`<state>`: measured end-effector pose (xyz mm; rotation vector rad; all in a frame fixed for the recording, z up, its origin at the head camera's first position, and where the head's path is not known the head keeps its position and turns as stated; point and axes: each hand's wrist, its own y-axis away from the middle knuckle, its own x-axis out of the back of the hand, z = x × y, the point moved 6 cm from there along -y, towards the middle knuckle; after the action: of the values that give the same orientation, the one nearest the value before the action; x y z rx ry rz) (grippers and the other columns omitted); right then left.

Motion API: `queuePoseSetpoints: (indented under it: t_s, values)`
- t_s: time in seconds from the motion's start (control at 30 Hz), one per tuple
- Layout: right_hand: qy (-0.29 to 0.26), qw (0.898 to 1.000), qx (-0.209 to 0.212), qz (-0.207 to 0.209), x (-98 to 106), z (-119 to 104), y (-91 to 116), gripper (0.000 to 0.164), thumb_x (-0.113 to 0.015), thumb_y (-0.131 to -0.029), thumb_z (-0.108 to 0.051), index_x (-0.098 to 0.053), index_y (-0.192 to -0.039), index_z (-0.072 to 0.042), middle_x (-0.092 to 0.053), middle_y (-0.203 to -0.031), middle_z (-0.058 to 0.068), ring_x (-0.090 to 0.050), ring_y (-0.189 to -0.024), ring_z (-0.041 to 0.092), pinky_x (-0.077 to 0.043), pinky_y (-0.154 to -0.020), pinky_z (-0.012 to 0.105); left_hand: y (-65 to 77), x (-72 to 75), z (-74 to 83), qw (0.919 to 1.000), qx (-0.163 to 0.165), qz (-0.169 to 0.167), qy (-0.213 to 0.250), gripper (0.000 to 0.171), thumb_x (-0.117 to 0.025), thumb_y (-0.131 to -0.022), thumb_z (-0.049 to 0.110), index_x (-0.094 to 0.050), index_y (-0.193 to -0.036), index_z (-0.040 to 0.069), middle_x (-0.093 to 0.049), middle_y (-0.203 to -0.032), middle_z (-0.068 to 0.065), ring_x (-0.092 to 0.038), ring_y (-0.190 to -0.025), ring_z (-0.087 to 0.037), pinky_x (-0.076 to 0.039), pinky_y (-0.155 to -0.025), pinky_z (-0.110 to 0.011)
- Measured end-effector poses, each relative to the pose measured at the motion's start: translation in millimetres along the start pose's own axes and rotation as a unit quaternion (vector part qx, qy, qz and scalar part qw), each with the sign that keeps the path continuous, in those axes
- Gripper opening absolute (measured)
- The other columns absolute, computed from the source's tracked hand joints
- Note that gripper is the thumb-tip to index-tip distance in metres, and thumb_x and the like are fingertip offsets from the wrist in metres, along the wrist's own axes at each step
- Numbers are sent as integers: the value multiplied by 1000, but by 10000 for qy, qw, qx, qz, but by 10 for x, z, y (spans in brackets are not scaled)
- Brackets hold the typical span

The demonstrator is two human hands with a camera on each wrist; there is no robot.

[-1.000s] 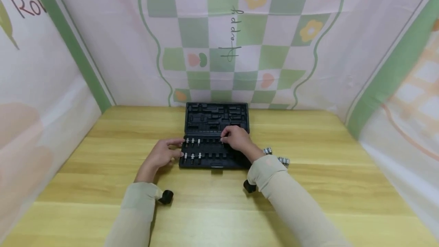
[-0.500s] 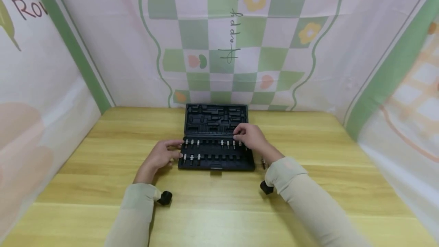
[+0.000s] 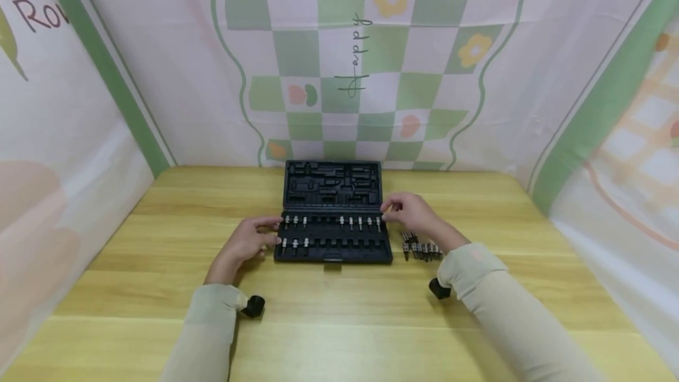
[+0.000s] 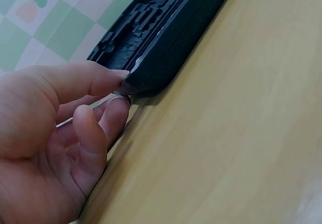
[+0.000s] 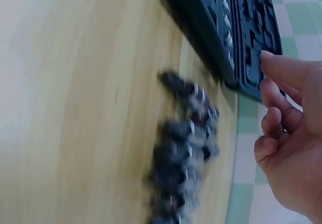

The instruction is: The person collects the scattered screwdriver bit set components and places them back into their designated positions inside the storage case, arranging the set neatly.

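Observation:
A black hinged socket case (image 3: 333,254) lies open on the table, its lid tilted back against the wall. Bit sockets (image 3: 360,222), silver with dark tips, fill both ends of the back row; three sit at the left of the front row, whose other slots are bare. At the case's left edge, the thumb and fingers of my left hand (image 3: 248,241) hold it; the left wrist view shows them at a corner. Just past the back right corner, my right hand (image 3: 415,212) has thumb and forefinger apart, nothing between them in the right wrist view (image 5: 297,113).
More bit sockets (image 3: 423,250) lie in loose rows on the wooden table (image 3: 339,323), right of the case and below my right forearm. A patterned cloth wall (image 3: 339,46) rises behind the case.
My right hand has moved rightward along the back row, off the case's right end. The bit sockets at that end, hidden by the hand earlier, now show. My left hand stays put.

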<state>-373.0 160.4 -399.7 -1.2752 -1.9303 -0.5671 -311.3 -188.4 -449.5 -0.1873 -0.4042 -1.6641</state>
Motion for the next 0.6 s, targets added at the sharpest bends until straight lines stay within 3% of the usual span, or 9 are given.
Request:
queuePoseSetpoints:
  t_s: [0.23,0.6]
  values:
    - [201,9993,169,-274,158,174,181,14,-69,-90,-8,-70,-102,-1,-60,-79,4,-55,-72,19,-46,-66,36,6,0,27,10000,-30,-21,-7,51,-66,-87,-1,-58,-136,11,-57,-128,-16,-61,-74,-21,-46,-48,-29]
    - [346,9976,238,-555,244,377,342,18,-74,-85,-8,-70,-101,-1,-62,-79,2,-56,-74,17,-48,-68,34,15,-2,16,10000,9,-21,36,51,-65,-87,-1,-59,-135,13,-57,-128,-14,-61,-75,-22,-46,-49,-30]
